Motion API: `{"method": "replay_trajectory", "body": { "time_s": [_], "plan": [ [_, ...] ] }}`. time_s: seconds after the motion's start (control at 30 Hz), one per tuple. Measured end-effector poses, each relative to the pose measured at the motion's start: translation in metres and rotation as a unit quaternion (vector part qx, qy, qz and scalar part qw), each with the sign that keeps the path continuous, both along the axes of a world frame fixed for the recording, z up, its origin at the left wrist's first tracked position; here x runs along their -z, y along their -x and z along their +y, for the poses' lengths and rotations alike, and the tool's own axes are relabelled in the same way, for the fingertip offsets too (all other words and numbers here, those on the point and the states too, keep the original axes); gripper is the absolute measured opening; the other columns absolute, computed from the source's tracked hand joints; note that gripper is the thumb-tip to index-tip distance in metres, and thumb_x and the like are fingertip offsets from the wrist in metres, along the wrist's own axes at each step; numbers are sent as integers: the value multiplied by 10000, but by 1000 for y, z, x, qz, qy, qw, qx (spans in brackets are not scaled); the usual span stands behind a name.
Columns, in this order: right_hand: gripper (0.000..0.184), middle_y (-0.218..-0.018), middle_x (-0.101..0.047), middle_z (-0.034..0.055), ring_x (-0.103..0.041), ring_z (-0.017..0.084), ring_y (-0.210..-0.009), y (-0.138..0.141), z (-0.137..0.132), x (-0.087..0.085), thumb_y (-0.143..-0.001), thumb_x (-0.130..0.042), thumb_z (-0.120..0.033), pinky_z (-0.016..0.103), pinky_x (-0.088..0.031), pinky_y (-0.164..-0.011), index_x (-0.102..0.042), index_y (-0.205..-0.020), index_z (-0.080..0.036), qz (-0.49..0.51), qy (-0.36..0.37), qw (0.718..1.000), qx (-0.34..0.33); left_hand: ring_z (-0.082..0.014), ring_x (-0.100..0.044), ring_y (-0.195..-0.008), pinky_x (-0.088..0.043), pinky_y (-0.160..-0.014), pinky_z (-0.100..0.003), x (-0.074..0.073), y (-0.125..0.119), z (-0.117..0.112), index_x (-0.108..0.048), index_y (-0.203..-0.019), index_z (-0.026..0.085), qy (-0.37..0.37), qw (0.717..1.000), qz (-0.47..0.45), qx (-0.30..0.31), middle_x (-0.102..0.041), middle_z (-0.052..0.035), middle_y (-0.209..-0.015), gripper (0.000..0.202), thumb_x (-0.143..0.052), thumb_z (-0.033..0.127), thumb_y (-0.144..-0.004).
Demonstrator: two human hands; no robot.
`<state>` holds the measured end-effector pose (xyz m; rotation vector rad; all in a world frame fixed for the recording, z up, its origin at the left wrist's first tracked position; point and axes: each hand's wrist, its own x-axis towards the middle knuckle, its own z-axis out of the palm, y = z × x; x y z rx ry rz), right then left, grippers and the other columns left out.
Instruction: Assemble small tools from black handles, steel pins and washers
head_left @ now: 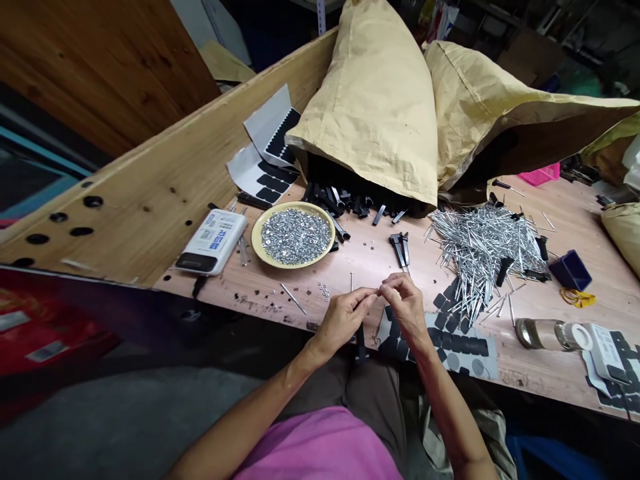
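Observation:
My left hand (343,319) and my right hand (407,308) meet above the table's front edge, fingertips pinched together. Whatever lies between them is too small to make out. Under my right wrist is a sheet of black adhesive pads (455,343). Just beyond the fingers lie black plastic pieces with metal rods (399,250). A yellow bowl (257,248) full of small metal nuts or washers sits to the left, with a few loose ones (324,291) near my left hand. On the right is a heap of thin metal rods (493,250).
Two large paper sacks (375,100) stand at the back, black parts spilling from one. A white power bank (215,239) lies left, by a wooden side board (150,200). To the right are a glass jar (543,335) and a dark blue box (571,270).

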<state>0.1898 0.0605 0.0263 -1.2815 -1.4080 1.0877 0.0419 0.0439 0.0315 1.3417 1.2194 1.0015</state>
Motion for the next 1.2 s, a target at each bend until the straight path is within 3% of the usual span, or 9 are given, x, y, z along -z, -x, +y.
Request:
{"method": "replay_trajectory", "body": {
  "time_s": [0.1,0.2,0.37,0.53,0.7,0.83,0.97,1.1,1.2],
  "plan": [
    [281,-974,-589,33,-576,179,-910,0,1,-2,-737,-689,-492,334,-474,-839,-642,-841,-235,22,27,999,-6,-118,-542,-562,-430,-550,-205,2,0,0,-726,-904,147,-8,1000,7,-10,-649,-7,-642,317,-504,362,-830],
    [338,-1167,-551,59,-568,188,-1017,1,3,-4,-801,-605,-517,353,-461,-898,-641,-1023,-265,30,48,998,-28,-110,-521,-517,-420,-508,-202,3,1,0,-711,-947,145,-5,1000,7,-8,-645,0,-630,332,-488,370,-846],
    [318,-958,-567,42,-568,205,-999,4,4,-1,-730,-673,-538,354,-466,-900,-636,-753,-224,45,62,997,-19,-133,-608,-647,-464,-623,-208,4,0,-1,-701,-899,171,-46,998,49,-19,-703,-21,-739,252,-486,289,-843],
    [387,-1249,-507,59,-568,187,-1049,6,1,-4,-812,-551,-579,351,-465,-915,-632,-1023,-265,44,89,995,-34,-122,-589,-604,-445,-604,-202,6,-3,-2,-687,-876,170,-47,997,62,-27,-683,-10,-692,240,-487,300,-854],
    [398,-1154,-540,79,-566,215,-1045,10,3,-1,-707,-660,-600,350,-478,-897,-621,-725,-205,46,85,995,-9,-120,-586,-612,-441,-607,-200,4,-3,-1,-672,-835,169,-48,996,62,-37,-676,-10,-697,234,-478,299,-852],
    [396,-1270,-491,73,-584,190,-1004,14,3,0,-758,-604,-594,364,-477,-901,-639,-935,-241,46,80,995,-22,-120,-592,-621,-447,-616,-200,2,-3,-2,-668,-850,178,-46,996,51,-58,-682,-8,-718,240,-472,317,-854],
    [292,-1156,-547,68,-571,198,-1026,18,3,1,-763,-633,-511,350,-471,-896,-630,-808,-223,25,58,998,-26,-117,-581,-600,-440,-612,-203,2,-5,-6,-660,-830,188,-32,996,61,-63,-657,7,-668,232,-464,312,-846],
    [352,-1129,-567,81,-589,179,-879,4,9,6,-786,-599,-485,326,-497,-767,-600,-1008,-211,-76,57,995,25,-133,-592,-607,-438,-618,-218,9,0,0,-678,-817,191,21,994,71,-76,-640,10,-612,268,-464,349,-852],
    [322,-1048,-588,97,-577,188,-823,-21,17,10,-875,-489,-402,321,-465,-729,-622,-1054,-169,-286,74,948,116,-153,-621,-717,-449,-669,-230,19,8,14,-702,-766,184,52,986,112,-116,-695,-27,-748,220,-533,318,-814]
  ]
}}
